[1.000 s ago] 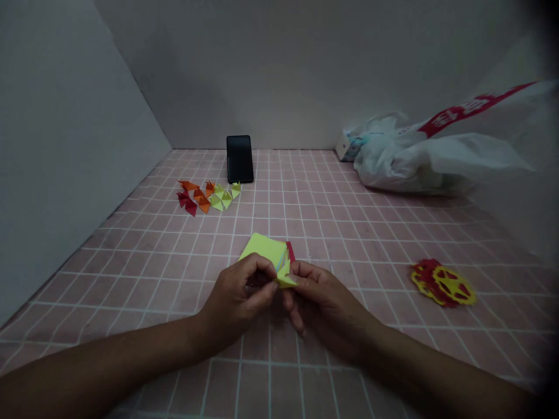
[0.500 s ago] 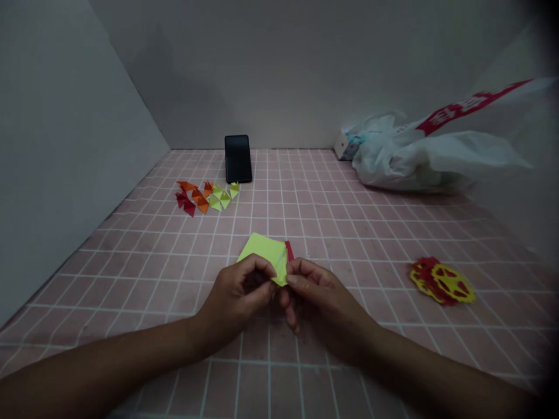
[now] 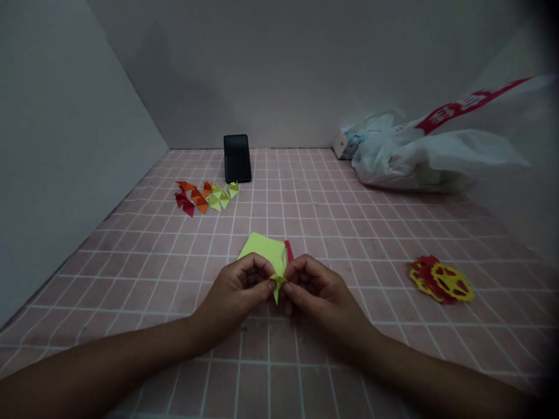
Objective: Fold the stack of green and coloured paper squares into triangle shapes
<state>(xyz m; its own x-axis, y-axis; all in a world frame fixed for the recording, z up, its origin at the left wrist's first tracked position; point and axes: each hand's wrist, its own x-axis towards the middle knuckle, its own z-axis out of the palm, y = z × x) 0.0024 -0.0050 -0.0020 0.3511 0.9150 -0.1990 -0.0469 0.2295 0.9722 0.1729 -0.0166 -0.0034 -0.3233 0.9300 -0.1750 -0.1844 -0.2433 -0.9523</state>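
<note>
Between my two hands is a small yellow origami piece (image 3: 276,286), with a narrow tip pointing down toward me. My left hand (image 3: 244,289) pinches its left side between thumb and forefinger. On the other side my right hand (image 3: 317,291) grips it the same way. Just beyond my fingers lies a stack of square paper sheets (image 3: 262,247), yellow on top, with a red edge showing at the right. The hands hide the stack's near part.
Several small folded paper figures (image 3: 201,203), red, orange and yellow, sit at the back left by a leaning black phone (image 3: 237,159). Red and yellow paper cutouts (image 3: 442,280) lie at the right. A white plastic bag (image 3: 410,160) and a box (image 3: 345,144) stand at the back right.
The yellow piece has turned in my fingers, so its narrow tip now shows pointing down. My right fingers have curled in, and both hands stay at almost the same spot.
</note>
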